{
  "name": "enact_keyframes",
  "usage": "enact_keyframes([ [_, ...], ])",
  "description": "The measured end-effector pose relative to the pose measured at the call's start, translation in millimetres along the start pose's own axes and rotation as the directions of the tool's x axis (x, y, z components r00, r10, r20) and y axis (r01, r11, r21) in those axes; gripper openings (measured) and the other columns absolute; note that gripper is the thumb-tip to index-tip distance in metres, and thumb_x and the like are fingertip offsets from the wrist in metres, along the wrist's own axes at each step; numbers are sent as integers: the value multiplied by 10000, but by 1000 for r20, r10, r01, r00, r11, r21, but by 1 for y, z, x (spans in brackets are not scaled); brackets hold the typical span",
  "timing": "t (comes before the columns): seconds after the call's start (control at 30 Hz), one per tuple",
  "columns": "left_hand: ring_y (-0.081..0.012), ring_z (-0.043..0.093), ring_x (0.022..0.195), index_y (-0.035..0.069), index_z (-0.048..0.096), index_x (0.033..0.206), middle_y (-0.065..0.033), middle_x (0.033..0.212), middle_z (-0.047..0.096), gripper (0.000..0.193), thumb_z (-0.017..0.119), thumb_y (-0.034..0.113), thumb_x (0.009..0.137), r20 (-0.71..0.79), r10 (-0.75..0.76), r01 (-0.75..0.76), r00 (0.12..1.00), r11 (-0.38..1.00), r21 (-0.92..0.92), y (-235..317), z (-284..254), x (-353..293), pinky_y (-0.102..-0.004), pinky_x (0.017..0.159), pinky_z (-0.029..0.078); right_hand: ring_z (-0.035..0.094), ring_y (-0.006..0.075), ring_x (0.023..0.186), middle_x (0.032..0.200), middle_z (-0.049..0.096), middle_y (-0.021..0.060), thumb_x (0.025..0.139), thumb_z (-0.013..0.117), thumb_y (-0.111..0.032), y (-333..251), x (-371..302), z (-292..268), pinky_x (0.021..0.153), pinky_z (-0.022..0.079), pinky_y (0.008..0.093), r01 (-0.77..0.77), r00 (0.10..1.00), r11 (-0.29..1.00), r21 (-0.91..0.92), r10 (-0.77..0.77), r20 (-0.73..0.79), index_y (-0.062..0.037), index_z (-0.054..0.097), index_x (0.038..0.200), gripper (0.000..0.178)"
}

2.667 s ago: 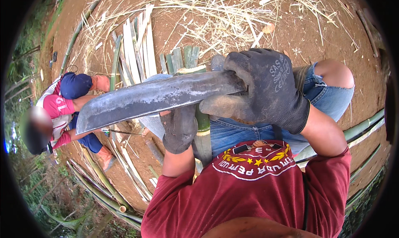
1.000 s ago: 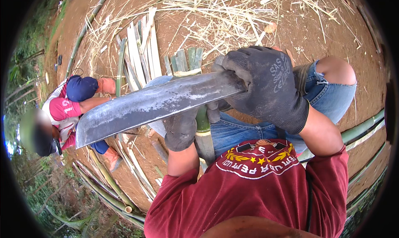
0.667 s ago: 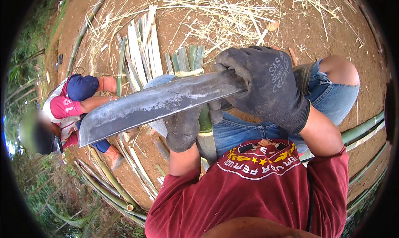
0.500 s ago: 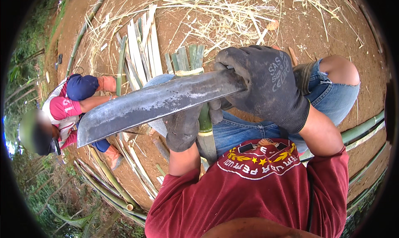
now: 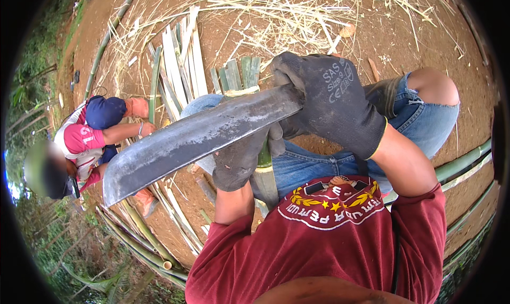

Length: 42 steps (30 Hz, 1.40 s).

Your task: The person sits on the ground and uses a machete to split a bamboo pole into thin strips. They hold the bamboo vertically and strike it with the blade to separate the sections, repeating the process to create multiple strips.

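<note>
In a dark work glove, my right hand (image 5: 332,94) is closed round the grip end of a machete (image 5: 202,136). Its broad, worn grey blade extends left across my lap, above the other hand. My left hand (image 5: 240,158), also gloved, wraps round a green bamboo stalk (image 5: 265,179) between my legs; the blade covers part of that hand. Beyond the blade, several green bamboo slats (image 5: 234,74) fan out, with a pale strip (image 5: 241,92) across their base. The blade hides how they join the stalk.
Split bamboo strips (image 5: 183,59) lie past my left knee. Shavings (image 5: 297,25) litter the brown soil. A co-worker (image 5: 85,134) in a pink and white shirt sits at the left. Bamboo poles (image 5: 141,245) lie lower left; another pole (image 5: 465,160) is at the right.
My right hand has shifted slightly left, and the machete's tip has dipped lower. My left hand keeps its hold on the bamboo stalk. The co-worker's arm has moved a little.
</note>
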<state>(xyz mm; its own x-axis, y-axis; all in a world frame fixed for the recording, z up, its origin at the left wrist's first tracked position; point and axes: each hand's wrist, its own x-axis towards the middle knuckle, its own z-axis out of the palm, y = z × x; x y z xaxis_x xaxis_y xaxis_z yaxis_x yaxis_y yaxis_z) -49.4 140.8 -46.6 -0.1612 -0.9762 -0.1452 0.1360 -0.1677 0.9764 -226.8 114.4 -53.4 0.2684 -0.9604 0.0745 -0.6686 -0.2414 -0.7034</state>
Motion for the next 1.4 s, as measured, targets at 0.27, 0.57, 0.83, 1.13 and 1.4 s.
enact_keyframes([
  [0.27,-187,621,579,-62,620,1125,-137,740,636,299,647,152,918,-147,-171,59,974,822,-567,-34,-39,-29,-263,491,476,666,307,777,830,673,97,728,739,-260,39,14,30,729,526,439,39,995,932,-360,-69,-71,-80,595,1061,405],
  [0.57,-136,545,435,-71,628,959,-90,547,595,208,575,129,953,196,-7,18,981,998,-55,19,-6,8,-253,402,402,655,358,712,770,661,189,896,591,-239,54,44,-15,665,520,461,-211,920,975,74,223,-321,-76,692,940,197],
  [0.83,-141,548,500,-44,631,996,-92,644,613,312,611,264,956,109,-31,43,994,993,-114,17,-10,3,-267,473,431,648,336,663,743,643,144,764,698,-167,-5,-6,-14,591,505,413,77,969,992,96,-51,-243,-82,683,958,213],
  [1.13,-178,576,495,-55,617,1078,-153,727,644,481,642,403,933,-20,108,-108,994,994,14,-21,-27,-6,-275,428,435,656,258,729,750,622,63,704,739,-341,-18,-16,-12,635,504,417,130,973,969,-211,-166,-159,-132,645,900,302],
  [1.4,-271,623,537,42,642,1044,-223,770,657,417,619,445,938,127,128,-80,984,941,-329,-24,-26,1,-350,425,479,652,255,745,762,608,60,712,731,-353,-25,-14,-15,654,502,420,93,989,947,-307,-124,-83,-138,649,911,304],
])
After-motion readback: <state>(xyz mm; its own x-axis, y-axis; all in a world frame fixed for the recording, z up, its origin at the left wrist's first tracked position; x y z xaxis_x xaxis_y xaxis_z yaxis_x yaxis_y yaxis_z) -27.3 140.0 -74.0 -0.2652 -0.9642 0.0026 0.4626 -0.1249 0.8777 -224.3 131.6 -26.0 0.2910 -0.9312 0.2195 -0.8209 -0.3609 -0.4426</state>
